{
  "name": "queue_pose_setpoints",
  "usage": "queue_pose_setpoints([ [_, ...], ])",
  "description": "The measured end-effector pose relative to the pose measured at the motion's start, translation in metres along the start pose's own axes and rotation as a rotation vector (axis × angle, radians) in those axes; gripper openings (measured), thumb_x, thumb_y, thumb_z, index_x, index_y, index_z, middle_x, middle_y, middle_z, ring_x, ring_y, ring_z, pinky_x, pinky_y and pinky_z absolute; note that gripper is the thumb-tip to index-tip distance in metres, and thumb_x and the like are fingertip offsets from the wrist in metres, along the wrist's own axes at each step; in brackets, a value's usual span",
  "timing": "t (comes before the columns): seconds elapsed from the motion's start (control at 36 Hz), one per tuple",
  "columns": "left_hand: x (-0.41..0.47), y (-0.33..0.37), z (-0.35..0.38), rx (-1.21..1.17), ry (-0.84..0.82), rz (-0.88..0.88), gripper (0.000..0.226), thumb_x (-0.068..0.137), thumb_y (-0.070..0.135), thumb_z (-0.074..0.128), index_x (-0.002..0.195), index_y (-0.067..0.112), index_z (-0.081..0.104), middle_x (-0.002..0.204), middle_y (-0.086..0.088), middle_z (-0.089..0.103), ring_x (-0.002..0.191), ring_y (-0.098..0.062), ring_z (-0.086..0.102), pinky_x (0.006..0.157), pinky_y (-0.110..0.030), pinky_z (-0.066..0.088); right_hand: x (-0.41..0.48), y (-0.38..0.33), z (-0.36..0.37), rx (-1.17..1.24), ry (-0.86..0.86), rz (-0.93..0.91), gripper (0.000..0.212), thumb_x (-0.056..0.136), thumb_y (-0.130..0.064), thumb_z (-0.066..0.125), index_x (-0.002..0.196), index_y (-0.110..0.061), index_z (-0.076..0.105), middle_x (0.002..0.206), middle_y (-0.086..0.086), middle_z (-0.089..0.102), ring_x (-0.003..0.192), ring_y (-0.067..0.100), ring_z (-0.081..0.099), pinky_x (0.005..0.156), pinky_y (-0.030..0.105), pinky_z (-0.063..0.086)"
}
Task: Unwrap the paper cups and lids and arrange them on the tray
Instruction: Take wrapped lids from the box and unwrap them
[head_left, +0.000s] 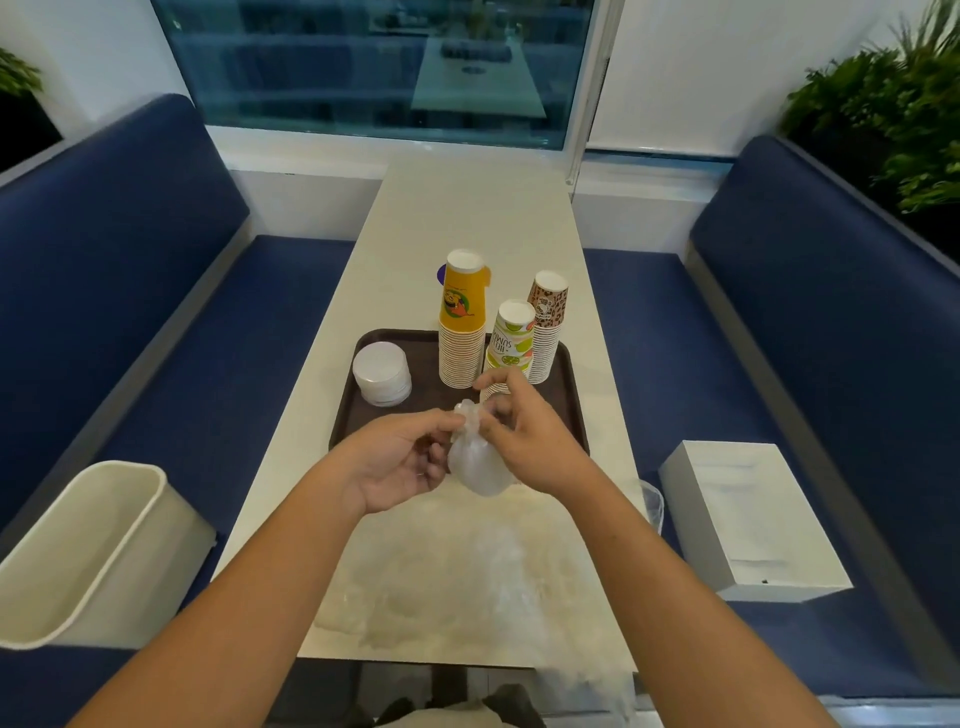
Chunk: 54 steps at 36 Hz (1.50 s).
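A brown tray (426, 364) lies in the middle of the white table. On it stand three upside-down stacks of paper cups: a yellow stack (461, 322), a lime-patterned stack (510, 338) and a leopard-print stack (546, 327). A stack of white lids (381, 375) sits at the tray's left end. Over the tray's near edge I hold a clear plastic wrapper holding white lids (475, 465). My left hand (397, 460) grips its left side, and my right hand (524, 434) pinches the twisted top of the wrapper.
Loose clear plastic wrap (467, 587) lies on the near part of the table (467, 208). A white bin (98, 551) stands on the left blue bench, a white box (748, 519) on the right bench. A purple object (441, 273) peeks out behind the yellow stack.
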<state>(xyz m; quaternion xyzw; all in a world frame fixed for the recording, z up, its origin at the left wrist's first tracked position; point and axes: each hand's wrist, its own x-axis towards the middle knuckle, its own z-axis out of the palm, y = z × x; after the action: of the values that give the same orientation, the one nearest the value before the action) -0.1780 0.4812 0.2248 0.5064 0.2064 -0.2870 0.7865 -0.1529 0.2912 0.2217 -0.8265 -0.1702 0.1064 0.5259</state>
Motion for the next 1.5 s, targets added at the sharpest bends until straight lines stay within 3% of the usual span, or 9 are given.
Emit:
queue_pose_setpoints([
  [0.11,0.005,0.0,-0.002,-0.059,0.078,0.024,0.016,0.089,0.018,0.079,0.103,0.012,0.075,0.082,-0.002,0.061,0.06,-0.006,0.051,0.057,-0.018,0.046,-0.008,0.001,0.007,-0.359,0.1,-0.33,0.048,0.093,-0.023,0.071,0.137,-0.03,0.054,0.133,-0.004,0.046,0.125,0.009,0.045,0.103,0.014,0.037],
  [0.22,0.002,0.001,0.002,-0.086,0.08,0.012,0.005,0.094,0.018,0.073,0.092,0.014,0.071,0.076,-0.001,0.058,0.063,-0.008,0.049,0.062,-0.019,0.041,-0.005,0.007,0.021,-0.474,0.307,-0.524,0.027,0.095,-0.012,0.072,0.122,-0.01,0.07,0.11,0.005,0.06,0.104,0.021,0.056,0.086,0.034,0.051],
  [0.58,0.001,-0.002,-0.021,0.234,0.35,0.312,0.013,0.098,0.024,0.072,0.107,0.014,0.077,0.084,-0.002,0.059,0.078,-0.011,0.055,0.07,-0.024,0.056,-0.022,0.004,-0.011,-0.268,0.571,-0.161,0.003,0.097,-0.013,0.07,0.097,-0.016,0.07,0.093,-0.006,0.068,0.088,0.003,0.061,0.072,0.006,0.043],
  [0.69,-0.001,0.0,-0.012,0.497,0.334,0.45,0.009,0.102,0.021,0.067,0.107,0.025,0.073,0.112,0.001,0.071,0.102,-0.017,0.068,0.089,-0.03,0.061,-0.012,0.002,-0.022,-0.151,0.531,0.089,0.006,0.104,-0.02,0.059,0.107,-0.021,0.064,0.103,-0.004,0.067,0.09,0.007,0.061,0.072,0.019,0.044],
  [0.78,-0.003,0.007,-0.008,0.578,0.429,0.537,0.008,0.102,0.021,0.064,0.102,0.024,0.072,0.103,0.001,0.073,0.093,-0.015,0.071,0.077,-0.023,0.06,-0.008,-0.005,-0.025,-0.116,0.497,0.104,0.012,0.103,-0.012,0.056,0.109,-0.021,0.06,0.112,-0.001,0.062,0.101,0.016,0.059,0.071,0.008,0.042],
  [1.0,-0.013,0.014,0.005,0.851,0.359,0.677,0.005,0.1,0.031,0.068,0.106,0.032,0.067,0.098,0.012,0.069,0.089,-0.001,0.064,0.069,-0.008,0.049,-0.002,-0.015,-0.014,-0.15,0.115,-0.033,0.058,0.089,-0.024,0.058,0.145,-0.032,0.048,0.147,-0.013,0.046,0.134,0.007,0.045,0.113,0.038,0.043],
  [1.19,-0.023,0.033,0.007,0.724,0.299,0.637,0.011,0.102,0.03,0.065,0.11,0.037,0.067,0.108,0.013,0.067,0.098,-0.009,0.065,0.081,-0.026,0.053,0.008,-0.012,-0.007,-0.174,-0.011,-0.023,0.024,0.101,-0.008,0.055,0.101,-0.025,0.072,0.088,-0.006,0.07,0.085,0.006,0.061,0.077,0.021,0.044],
  [1.36,-0.038,0.04,0.011,0.569,0.2,0.568,0.017,0.101,0.027,0.066,0.116,0.029,0.074,0.102,0.006,0.074,0.09,-0.014,0.072,0.061,-0.02,0.057,0.0,-0.025,-0.002,0.169,-0.313,-0.005,0.039,0.099,-0.017,0.064,0.136,-0.028,0.058,0.129,0.001,0.065,0.119,0.009,0.062,0.101,0.024,0.051],
  [1.5,-0.045,0.049,0.018,0.527,0.106,0.553,0.024,0.098,0.01,0.068,0.12,0.016,0.073,0.099,0.004,0.076,0.079,-0.002,0.074,0.063,-0.016,0.057,-0.001,-0.023,0.017,0.53,-0.305,0.122,0.047,0.092,-0.024,0.065,0.138,-0.02,0.057,0.124,0.003,0.07,0.118,0.025,0.066,0.098,0.045,0.055],
])
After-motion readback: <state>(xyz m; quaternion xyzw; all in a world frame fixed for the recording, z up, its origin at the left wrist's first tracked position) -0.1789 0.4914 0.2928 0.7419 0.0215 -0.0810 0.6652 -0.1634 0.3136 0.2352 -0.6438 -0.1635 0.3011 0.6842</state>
